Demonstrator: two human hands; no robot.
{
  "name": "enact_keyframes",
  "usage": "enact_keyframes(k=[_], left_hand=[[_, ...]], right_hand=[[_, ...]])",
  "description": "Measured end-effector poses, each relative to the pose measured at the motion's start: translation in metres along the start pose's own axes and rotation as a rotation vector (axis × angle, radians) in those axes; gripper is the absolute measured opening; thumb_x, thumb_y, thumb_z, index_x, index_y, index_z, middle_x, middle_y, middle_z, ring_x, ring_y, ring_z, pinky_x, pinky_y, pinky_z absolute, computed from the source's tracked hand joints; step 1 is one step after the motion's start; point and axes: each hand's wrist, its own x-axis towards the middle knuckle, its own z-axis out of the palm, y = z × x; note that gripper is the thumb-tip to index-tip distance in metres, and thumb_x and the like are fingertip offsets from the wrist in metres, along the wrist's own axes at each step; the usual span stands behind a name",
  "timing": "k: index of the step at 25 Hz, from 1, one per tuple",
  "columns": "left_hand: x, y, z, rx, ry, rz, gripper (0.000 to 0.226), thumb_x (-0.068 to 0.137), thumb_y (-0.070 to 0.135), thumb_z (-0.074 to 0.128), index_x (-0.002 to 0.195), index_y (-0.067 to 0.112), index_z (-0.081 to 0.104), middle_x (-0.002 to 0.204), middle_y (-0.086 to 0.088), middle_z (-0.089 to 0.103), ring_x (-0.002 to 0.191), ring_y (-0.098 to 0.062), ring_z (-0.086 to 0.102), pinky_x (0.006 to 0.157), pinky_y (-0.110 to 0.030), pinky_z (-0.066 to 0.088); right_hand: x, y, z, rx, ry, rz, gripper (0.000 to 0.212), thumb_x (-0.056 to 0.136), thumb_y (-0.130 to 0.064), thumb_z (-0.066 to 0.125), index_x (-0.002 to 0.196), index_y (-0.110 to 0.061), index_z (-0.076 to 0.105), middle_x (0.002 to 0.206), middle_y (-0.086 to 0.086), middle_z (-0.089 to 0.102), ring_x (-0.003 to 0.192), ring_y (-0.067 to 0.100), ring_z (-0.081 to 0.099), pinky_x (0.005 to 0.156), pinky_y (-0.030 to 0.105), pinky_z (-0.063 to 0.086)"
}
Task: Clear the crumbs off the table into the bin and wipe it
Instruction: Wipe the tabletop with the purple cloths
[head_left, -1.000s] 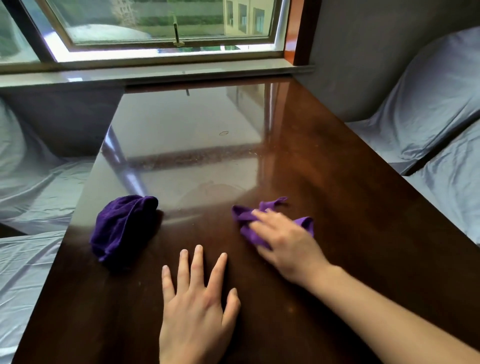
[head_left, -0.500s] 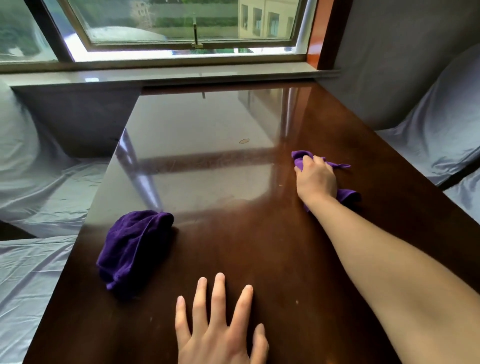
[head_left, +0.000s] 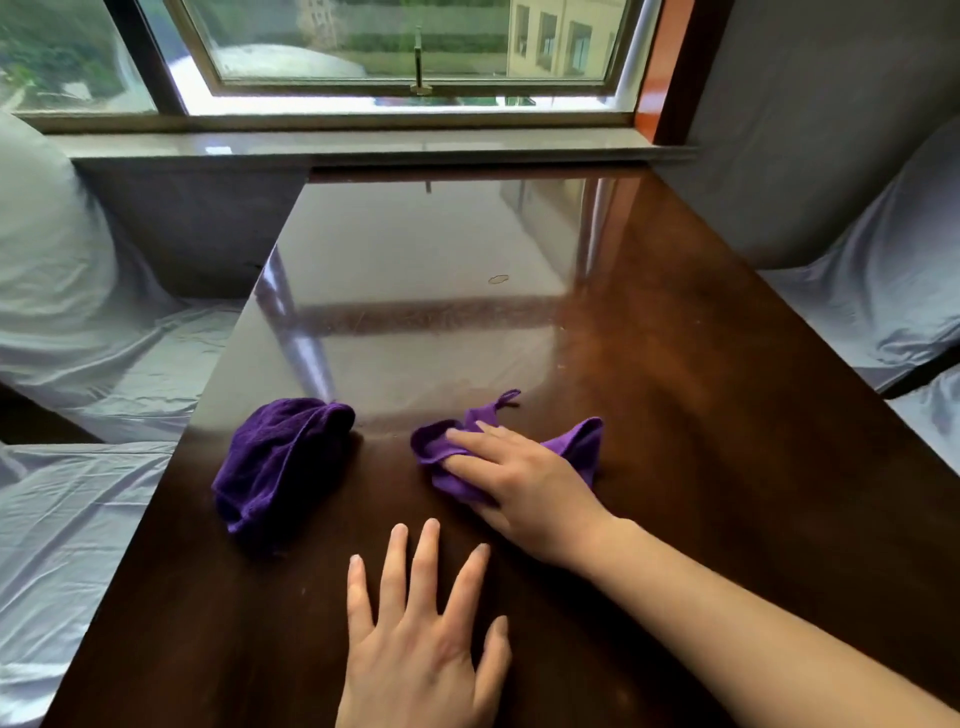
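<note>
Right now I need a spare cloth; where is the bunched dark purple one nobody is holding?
In the head view, the bunched cloth lies near the table's left edge, left of the right hand pressing the lighter purple cloth.

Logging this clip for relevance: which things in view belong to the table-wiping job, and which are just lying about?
Part of the job:
- thin purple cloth pressed under the right hand
- dark wooden table
- left hand, flat on the table, holding nothing

Just lying about:
- bunched purple towel, untouched
- small ring-shaped mark further up the table
- sheet-covered seats
- window

No bin visible.
</note>
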Motion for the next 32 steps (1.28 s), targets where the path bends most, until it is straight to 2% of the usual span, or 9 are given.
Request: enact_keyframes(k=[2,6,8,12,17,19,25,29,32], left_hand=[[0.001,-0.002,0.005,-0.002,0.034,0.004,0.059,0.068,0.056,0.052,0.122,0.035,0.064,0.137,-0.013,0.058,0.129,-0.038,0.05,0.102,-0.065,0.03],[0.005,-0.003,0.015,0.004,0.076,0.0,0.06,0.059,0.057,0.056,0.115,0.036,0.068,0.133,-0.014,0.061,0.124,-0.039,0.054,0.098,-0.067,0.036],[0.007,-0.004,0.017,-0.007,0.091,-0.002,0.062,0.055,0.057,0.058,0.113,0.037,0.068,0.131,-0.014,0.063,0.122,-0.04,0.056,0.097,-0.066,0.036],[0.009,-0.003,0.015,-0.005,0.099,-0.009,0.06,0.055,0.056,0.057,0.11,0.035,0.071,0.128,-0.015,0.064,0.119,-0.041,0.058,0.096,-0.064,0.035],[0.004,-0.006,0.009,-0.085,0.123,-0.005,0.052,0.063,0.049,0.054,0.105,0.027,0.073,0.127,-0.014,0.065,0.121,-0.037,0.058,0.098,-0.063,0.037],[0.001,-0.008,0.007,-0.125,0.14,-0.024,0.046,0.068,0.045,0.052,0.103,0.024,0.072,0.127,-0.012,0.065,0.123,-0.035,0.056,0.099,-0.065,0.039],[-0.006,-0.006,-0.008,-0.216,0.062,-0.067,0.037,0.08,0.04,0.048,0.11,0.027,0.064,0.132,-0.007,0.059,0.134,-0.029,0.046,0.114,-0.059,0.021],[-0.016,-0.042,-0.028,-0.697,0.071,-0.111,0.036,0.077,0.022,0.053,0.111,0.021,0.065,0.127,-0.004,0.056,0.123,-0.021,0.051,0.111,-0.042,0.035],[-0.033,-0.099,-0.041,-0.47,0.031,0.026,0.04,0.082,0.03,0.053,0.12,0.022,0.062,0.135,-0.005,0.053,0.129,-0.02,0.047,0.111,-0.036,0.036]], right_hand=[[-0.001,0.031,-0.008,-0.077,0.073,0.021,0.033,0.09,-0.026,0.065,0.12,-0.014,0.067,0.134,0.012,0.063,0.123,0.031,0.059,0.109,0.038,0.042],[0.058,0.124,-0.032,-0.207,0.286,0.701,0.034,0.099,-0.029,0.051,0.125,-0.008,0.059,0.129,0.021,0.06,0.118,0.04,0.056,0.099,0.043,0.042],[0.098,0.132,-0.031,-0.177,0.295,0.888,0.034,0.099,-0.031,0.049,0.123,-0.008,0.059,0.126,0.022,0.059,0.115,0.041,0.056,0.095,0.042,0.045],[0.14,0.049,-0.002,-0.112,0.106,0.443,0.027,0.097,-0.031,0.048,0.112,-0.019,0.067,0.128,0.008,0.064,0.116,0.03,0.059,0.092,0.035,0.045],[0.027,-0.029,-0.001,-0.009,-0.032,0.055,0.03,0.089,-0.037,0.059,0.116,-0.028,0.069,0.137,-0.003,0.062,0.124,0.025,0.06,0.104,0.036,0.047],[-0.025,-0.018,-0.018,-0.109,-0.023,0.074,0.032,0.087,-0.036,0.061,0.118,-0.031,0.069,0.136,-0.005,0.063,0.123,0.023,0.061,0.102,0.036,0.05],[-0.089,-0.03,-0.031,-0.224,0.201,0.626,0.028,0.079,-0.026,0.079,0.107,-0.024,0.076,0.12,0.004,0.072,0.101,0.037,0.066,0.083,0.047,0.051],[-0.086,-0.134,0.016,-0.18,0.088,0.246,0.04,0.074,-0.034,0.056,0.112,-0.032,0.068,0.123,-0.009,0.068,0.09,0.026,0.061,0.069,0.042,0.051],[-0.045,-0.126,0.012,-0.201,-0.022,0.098,0.041,0.079,-0.032,0.055,0.119,-0.025,0.064,0.134,-0.001,0.062,0.105,0.033,0.059,0.083,0.046,0.053]])
